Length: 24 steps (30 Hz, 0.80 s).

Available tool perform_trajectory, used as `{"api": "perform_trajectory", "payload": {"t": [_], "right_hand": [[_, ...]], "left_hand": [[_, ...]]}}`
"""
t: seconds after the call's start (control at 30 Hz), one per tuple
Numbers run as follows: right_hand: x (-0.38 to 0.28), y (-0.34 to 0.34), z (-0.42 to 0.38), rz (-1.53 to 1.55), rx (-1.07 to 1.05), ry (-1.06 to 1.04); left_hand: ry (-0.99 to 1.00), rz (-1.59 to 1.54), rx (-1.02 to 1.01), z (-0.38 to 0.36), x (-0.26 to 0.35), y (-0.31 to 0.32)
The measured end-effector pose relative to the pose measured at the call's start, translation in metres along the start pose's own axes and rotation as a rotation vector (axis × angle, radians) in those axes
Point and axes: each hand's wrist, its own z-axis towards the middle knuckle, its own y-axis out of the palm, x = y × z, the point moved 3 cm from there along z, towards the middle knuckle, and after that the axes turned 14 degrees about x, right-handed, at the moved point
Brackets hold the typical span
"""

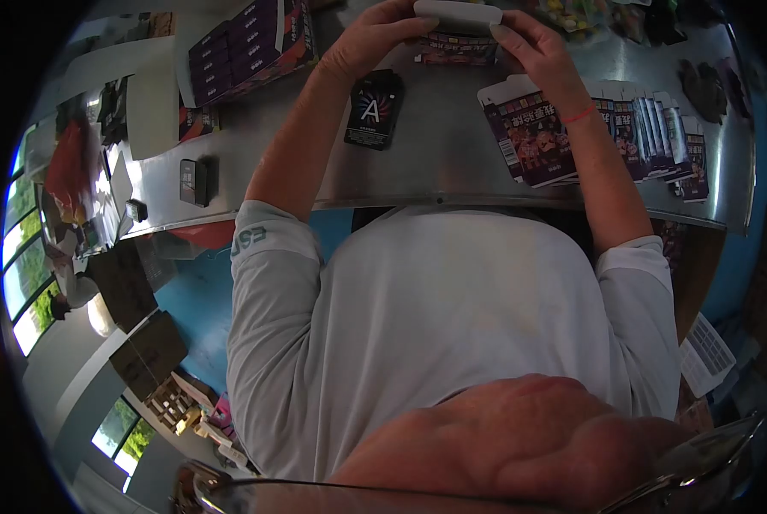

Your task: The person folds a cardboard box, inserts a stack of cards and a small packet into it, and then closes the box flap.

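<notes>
At the top of the view, my left hand (368, 41) and my right hand (544, 58) grip the two ends of a small printed carton (457, 53). Its white flap (459, 13) stands up, with both thumbs close to it. Whether anything is inside the carton I cannot see. Below my left hand lies a black packet (372, 113) with a large letter A. Beneath my right wrist, which has a red string on it, is a fanned row of flat purple printed cartons (537, 141), partly covered by my forearm.
A larger purple box (293, 34) with rows of small boxes stands at the table's (435, 163) far left. Nearer the front edge is a small black box (193, 182). Colourful wrapped items (572, 15) and dark crumpled pieces (702, 90) lie at the right. Another person (77, 287) is in the left background.
</notes>
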Motion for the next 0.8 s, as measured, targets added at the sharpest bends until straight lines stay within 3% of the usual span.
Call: {"api": "perform_trajectory", "payload": {"t": [0.43,0.6,0.8], "right_hand": [[-0.013,0.013,-0.003,-0.094,0.052,-0.286],[-0.021,0.012,-0.008,-0.124,0.045,-0.319],[-0.026,0.012,-0.007,-0.292,0.087,-0.501]], "left_hand": [[0.218,0.124,0.205,-0.015,0.008,0.007],[0.268,0.164,0.229,-0.018,0.011,0.009],[0.319,0.211,0.243,-0.02,0.012,0.009]]}}
